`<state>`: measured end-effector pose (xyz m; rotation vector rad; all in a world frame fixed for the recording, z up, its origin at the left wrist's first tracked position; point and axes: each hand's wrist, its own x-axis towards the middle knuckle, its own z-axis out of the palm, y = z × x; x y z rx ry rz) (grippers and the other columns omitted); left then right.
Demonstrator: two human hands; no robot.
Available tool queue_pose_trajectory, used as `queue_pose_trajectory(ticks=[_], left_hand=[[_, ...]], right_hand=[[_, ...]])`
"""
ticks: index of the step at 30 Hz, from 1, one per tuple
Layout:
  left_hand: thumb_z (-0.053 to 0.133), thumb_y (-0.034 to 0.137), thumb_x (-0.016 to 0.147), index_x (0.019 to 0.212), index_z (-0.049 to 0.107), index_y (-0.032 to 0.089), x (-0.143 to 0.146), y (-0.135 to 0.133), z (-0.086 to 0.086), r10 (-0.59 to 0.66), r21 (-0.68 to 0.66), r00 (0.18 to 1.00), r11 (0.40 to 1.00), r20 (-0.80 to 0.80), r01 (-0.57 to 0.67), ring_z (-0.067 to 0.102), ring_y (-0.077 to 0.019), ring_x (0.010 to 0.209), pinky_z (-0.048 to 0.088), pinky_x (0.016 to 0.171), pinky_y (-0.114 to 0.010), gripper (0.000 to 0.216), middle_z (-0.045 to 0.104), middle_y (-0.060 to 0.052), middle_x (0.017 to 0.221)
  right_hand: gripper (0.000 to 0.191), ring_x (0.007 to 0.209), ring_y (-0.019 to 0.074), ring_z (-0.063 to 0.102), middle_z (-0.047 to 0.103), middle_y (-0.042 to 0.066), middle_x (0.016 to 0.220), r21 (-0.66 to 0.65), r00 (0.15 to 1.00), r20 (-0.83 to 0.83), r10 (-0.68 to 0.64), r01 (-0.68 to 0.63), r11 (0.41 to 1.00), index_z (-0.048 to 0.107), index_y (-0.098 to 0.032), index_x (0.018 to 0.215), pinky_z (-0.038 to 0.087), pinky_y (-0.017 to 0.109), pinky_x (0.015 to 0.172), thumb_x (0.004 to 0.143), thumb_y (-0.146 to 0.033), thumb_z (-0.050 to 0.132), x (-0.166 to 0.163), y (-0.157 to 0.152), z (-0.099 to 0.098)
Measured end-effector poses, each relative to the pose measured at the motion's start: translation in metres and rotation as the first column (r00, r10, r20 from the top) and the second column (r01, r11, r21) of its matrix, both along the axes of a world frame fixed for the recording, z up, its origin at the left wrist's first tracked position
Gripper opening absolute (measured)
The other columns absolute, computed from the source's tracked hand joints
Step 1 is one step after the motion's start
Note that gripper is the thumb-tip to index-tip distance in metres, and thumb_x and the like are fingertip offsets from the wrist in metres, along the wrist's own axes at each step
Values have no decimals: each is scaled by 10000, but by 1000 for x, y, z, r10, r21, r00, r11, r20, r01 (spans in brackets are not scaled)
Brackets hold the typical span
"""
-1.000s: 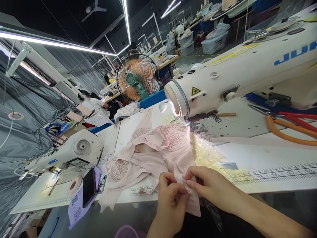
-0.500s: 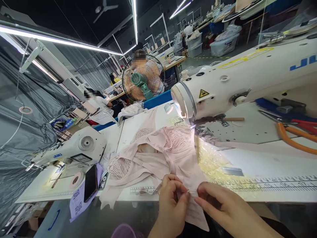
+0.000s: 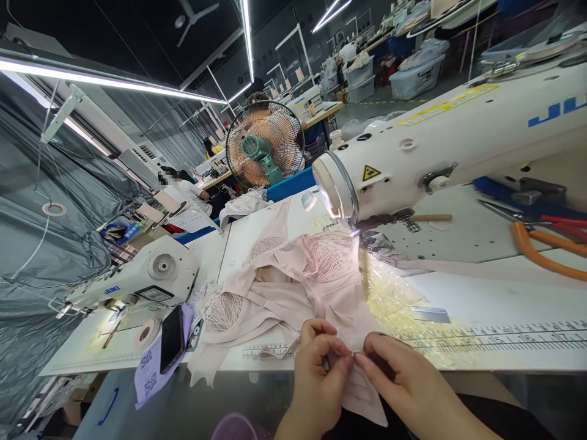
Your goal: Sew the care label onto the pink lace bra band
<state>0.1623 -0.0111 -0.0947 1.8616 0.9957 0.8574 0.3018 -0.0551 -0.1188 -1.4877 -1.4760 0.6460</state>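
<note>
A pale pink bra (image 3: 284,281) with lace-patterned cups is spread over the front of the white sewing table. One end of its fabric drapes past the table's front edge toward me. My left hand (image 3: 323,373) pinches that fabric between thumb and forefinger near the edge. Just beside it, my right hand (image 3: 389,373) is closed on the same piece, the fingertips of both hands almost meeting. Part of the bra reaches under the head of the white sewing machine (image 3: 339,189), whose lamp is lit. Whatever small detail sits between my fingertips is too small to make out.
Orange-handled scissors (image 3: 536,250) lie right of the machine. A phone (image 3: 172,339) rests on purple paper to the left, near a tape roll (image 3: 147,333) and a second sewing machine (image 3: 160,269). Behind stands a large fan (image 3: 265,146); a co-worker (image 3: 186,192) sits farther back.
My right hand has shifted slightly left, bringing its fingertips closer to my left hand's on the fabric. The view has shifted slightly; the bra lies as before.
</note>
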Motion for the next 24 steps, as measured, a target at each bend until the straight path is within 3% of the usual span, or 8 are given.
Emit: queue_pose_trajectory(ticks=[3,6,9,13,16,18,21,24], left_hand=[[562,183,778,774,592,184,-1,-3,-4,50,119,997,992,-54,-43,496,-209,981,431,818,-327,30,469,-74,968],[516,149,796,902,599,219,-2,-14,-9,208,390,975,906,-71,-165,495,-219,999,430,837,-363,152,463,-90,1036],[545,176,788,1076,547,249,-4,-26,-13,144,476,985,875,-94,-83,507,-236,998,436,843,-383,297,493,-98,1067],[659,249,704,1137,480,219,-4,-31,-16,11,280,999,960,-37,0,514,-254,1008,444,850,-377,469,518,-108,1104],[621,215,725,962,540,191,-3,-25,-16,82,46,996,996,19,-83,543,-207,898,452,765,-310,251,562,-75,963],[584,221,756,865,558,172,-2,-19,-15,129,-154,989,981,77,-116,546,-173,794,436,712,-280,122,576,-51,841],[657,305,710,809,563,151,-3,-12,-13,184,-437,951,897,247,-60,520,-133,681,405,637,-241,206,578,-23,745],[724,347,652,790,572,139,-5,-9,-10,257,-522,905,852,340,-46,507,-115,659,376,613,-218,292,581,-18,735]], right_hand=[[280,512,134,468,488,-25,555,-34,998,-60,-12,10,999,375,-229,582,377,240,475,839,-334,406,0,1,2],[289,514,136,476,499,-26,548,-60,994,-103,-36,29,998,402,-229,578,382,239,472,833,-364,419,1,0,4],[289,508,137,493,516,-25,548,-64,992,-120,-24,16,998,439,-229,578,394,235,469,829,-371,422,1,-3,7],[293,574,145,557,585,-19,623,-68,976,-196,99,-114,991,555,-235,704,445,233,538,872,-383,366,1,-6,11],[335,615,151,581,617,-5,664,-36,962,-155,223,-231,972,574,-235,713,467,238,583,899,-354,322,5,-2,15],[305,676,159,601,644,7,737,-14,962,-99,256,-258,966,592,-238,749,483,247,627,894,-326,340,11,3,17],[254,795,180,617,663,25,874,14,981,-43,190,-190,982,616,-249,886,496,276,697,885,-319,371,23,9,23],[247,797,190,618,658,35,876,65,997,13,75,-75,995,616,-250,912,502,287,682,882,-342,390,32,10,30]])
